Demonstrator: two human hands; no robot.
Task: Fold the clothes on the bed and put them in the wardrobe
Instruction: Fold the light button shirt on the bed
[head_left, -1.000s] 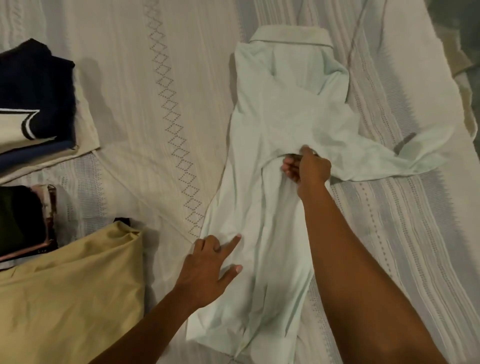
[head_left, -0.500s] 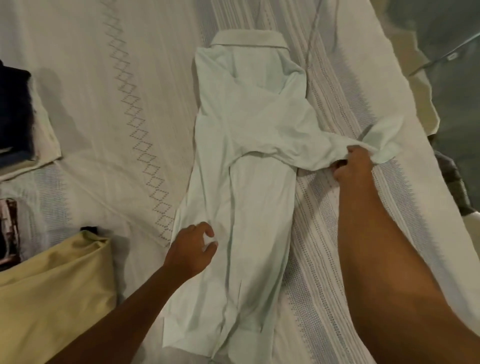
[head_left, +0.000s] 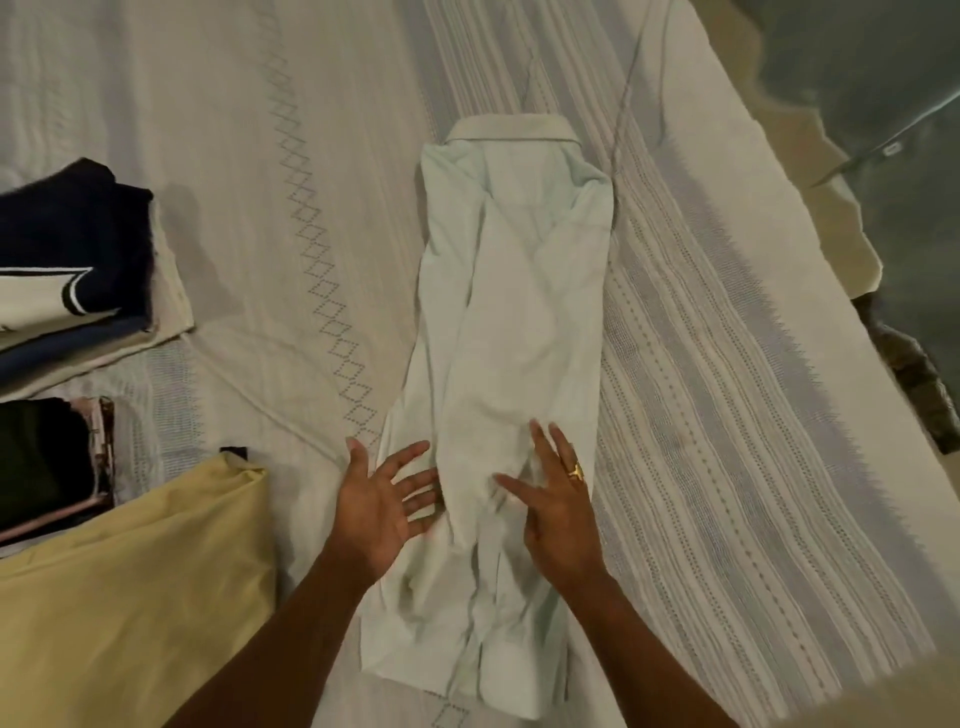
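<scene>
A pale mint collared shirt (head_left: 511, 322) lies on the bed as a long narrow strip, collar at the far end, both sides and sleeves folded inward. My left hand (head_left: 382, 499) hovers palm-up with fingers spread at the shirt's left edge, near its lower part. My right hand (head_left: 558, 499), with a gold ring, rests flat with straight fingers on the lower right of the shirt. Neither hand grips anything.
The white patterned bedspread (head_left: 727, 389) covers the bed; its right edge drops to a dark floor (head_left: 883, 78). At the left lie a folded navy-and-white stack (head_left: 78, 260), a dark folded pile (head_left: 41, 462) and a yellow cloth (head_left: 130, 597).
My right hand brought the outstretched right sleeve back over the shirt and let go; both hands moved to the lower part, open. The view shifted back left.
</scene>
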